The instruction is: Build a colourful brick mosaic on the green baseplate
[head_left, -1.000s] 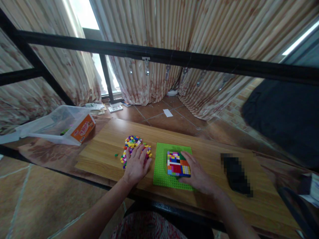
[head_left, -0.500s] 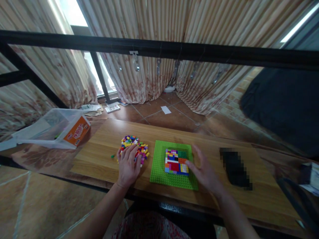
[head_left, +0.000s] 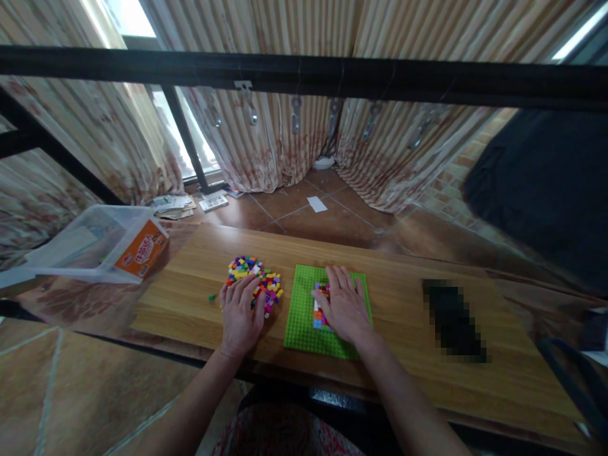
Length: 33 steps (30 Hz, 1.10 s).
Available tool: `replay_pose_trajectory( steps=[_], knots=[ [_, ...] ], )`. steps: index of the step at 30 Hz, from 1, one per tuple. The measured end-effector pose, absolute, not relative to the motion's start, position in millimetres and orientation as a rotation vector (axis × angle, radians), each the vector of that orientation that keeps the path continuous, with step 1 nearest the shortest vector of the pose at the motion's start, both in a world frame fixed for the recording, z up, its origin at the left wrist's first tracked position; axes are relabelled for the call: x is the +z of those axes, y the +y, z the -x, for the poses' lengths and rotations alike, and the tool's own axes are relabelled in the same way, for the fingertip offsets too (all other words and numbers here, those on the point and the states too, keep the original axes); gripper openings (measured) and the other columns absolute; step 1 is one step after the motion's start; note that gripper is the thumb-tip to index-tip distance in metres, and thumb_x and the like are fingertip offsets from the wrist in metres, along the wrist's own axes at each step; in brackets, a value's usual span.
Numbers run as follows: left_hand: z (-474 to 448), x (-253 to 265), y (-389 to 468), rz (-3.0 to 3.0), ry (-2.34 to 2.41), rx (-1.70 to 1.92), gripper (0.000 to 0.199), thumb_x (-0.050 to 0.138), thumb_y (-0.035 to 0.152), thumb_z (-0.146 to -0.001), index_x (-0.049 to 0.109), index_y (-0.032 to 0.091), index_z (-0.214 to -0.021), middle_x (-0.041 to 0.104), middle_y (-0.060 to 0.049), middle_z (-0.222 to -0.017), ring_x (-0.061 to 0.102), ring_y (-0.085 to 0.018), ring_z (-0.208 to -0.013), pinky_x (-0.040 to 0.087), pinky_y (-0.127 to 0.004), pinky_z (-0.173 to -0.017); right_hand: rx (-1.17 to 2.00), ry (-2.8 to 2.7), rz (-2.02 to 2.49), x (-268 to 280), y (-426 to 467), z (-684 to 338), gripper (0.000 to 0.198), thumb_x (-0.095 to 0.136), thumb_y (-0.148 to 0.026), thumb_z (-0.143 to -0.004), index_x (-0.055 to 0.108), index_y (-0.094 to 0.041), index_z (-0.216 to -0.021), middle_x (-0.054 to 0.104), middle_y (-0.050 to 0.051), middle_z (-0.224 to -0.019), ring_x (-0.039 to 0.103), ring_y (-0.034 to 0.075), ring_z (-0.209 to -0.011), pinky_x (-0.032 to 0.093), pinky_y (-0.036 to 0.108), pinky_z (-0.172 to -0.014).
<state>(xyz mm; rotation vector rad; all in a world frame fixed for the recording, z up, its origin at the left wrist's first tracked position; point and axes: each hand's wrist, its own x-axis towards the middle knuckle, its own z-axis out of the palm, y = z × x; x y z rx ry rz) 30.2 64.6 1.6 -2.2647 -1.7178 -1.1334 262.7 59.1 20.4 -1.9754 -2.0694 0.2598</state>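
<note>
My left hand rests over the near side of a pile of small coloured building bricks, its fingers spread among them. Over the green baseplate, my right hand lies flat with its fingers stretched out. Beneath it is a block of coloured bricks built on the plate; only its left edge shows, and the palm hides the rest. One loose green brick sits to the left of the pile.
A clear plastic box with an orange label stands left of the wooden table. A blurred-out dark object lies on the right side. A black bar with hanging hooks crosses beyond the table.
My right hand has moved left from the baseplate's right edge onto the built bricks and covers most of them. The left hand stays at the pile. The view has shifted slightly.
</note>
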Motion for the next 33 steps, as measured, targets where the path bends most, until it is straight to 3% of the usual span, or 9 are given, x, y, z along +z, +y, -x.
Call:
replay_pose_trajectory(
  steps=[8,13,18,22,26,33],
  knots=[
    [-27,3,61,2.253,-1.769,-1.211,0.028,0.047,0.027,-0.091,0.057,0.021,-0.116,0.063,-0.01,-0.12,0.055,-0.024,-0.114,0.034,-0.047,-0.105,0.186,-2.055,1.959,13,61,-267,0.069,0.031,-0.058,-0.093,0.033,-0.011,-0.144,0.039,0.017,-0.147,0.027,0.031,-0.14,0.02,0.055,-0.111],
    [15,3,67,1.979,-1.916,-1.406,0.031,0.045,0.03,-0.091,0.056,0.019,-0.118,0.061,-0.011,-0.119,0.054,-0.023,-0.114,0.043,-0.043,-0.099,0.073,-2.057,1.88,8,58,-274,0.063,0.032,-0.054,-0.093,0.039,-0.011,-0.14,0.046,0.018,-0.142,0.036,0.033,-0.134,0.026,0.057,-0.107],
    [71,-7,89,1.799,-2.241,-1.184,0.036,0.043,0.031,-0.09,0.057,0.013,-0.117,0.059,-0.015,-0.123,0.052,-0.029,-0.117,0.042,-0.048,-0.102,-0.004,-2.05,1.715,15,62,-263,0.046,0.035,-0.04,-0.094,0.051,-0.016,-0.13,0.054,0.015,-0.133,0.044,0.031,-0.127,0.032,0.054,-0.104],
    [82,-14,103,1.863,-2.308,-0.989,0.035,0.041,0.025,-0.09,0.057,0.012,-0.118,0.059,-0.015,-0.124,0.052,-0.027,-0.118,0.042,-0.044,-0.103,0.211,-2.183,1.461,24,81,-220,0.037,0.037,-0.027,-0.094,0.059,-0.02,-0.122,0.055,0.01,-0.132,0.051,0.022,-0.122,0.039,0.041,-0.103],
    [77,-17,104,1.982,-2.22,-0.846,0.032,0.041,0.024,-0.09,0.059,0.013,-0.115,0.06,-0.014,-0.122,0.054,-0.027,-0.114,0.041,-0.043,-0.103,0.338,-2.297,1.37,23,114,-173,0.036,0.042,-0.02,-0.091,0.061,-0.02,-0.12,0.055,0.01,-0.132,0.051,0.021,-0.121,0.038,0.038,-0.104],
    [76,-17,101,2.003,-2.186,-0.855,0.028,0.042,0.024,-0.091,0.06,0.015,-0.11,0.062,-0.013,-0.12,0.055,-0.026,-0.11,0.04,-0.043,-0.101,0.358,-2.412,1.4,7,149,-148,0.028,0.048,-0.021,-0.09,0.066,-0.021,-0.111,0.056,0.01,-0.128,0.05,0.024,-0.119,0.038,0.039,-0.101]
  ],
)
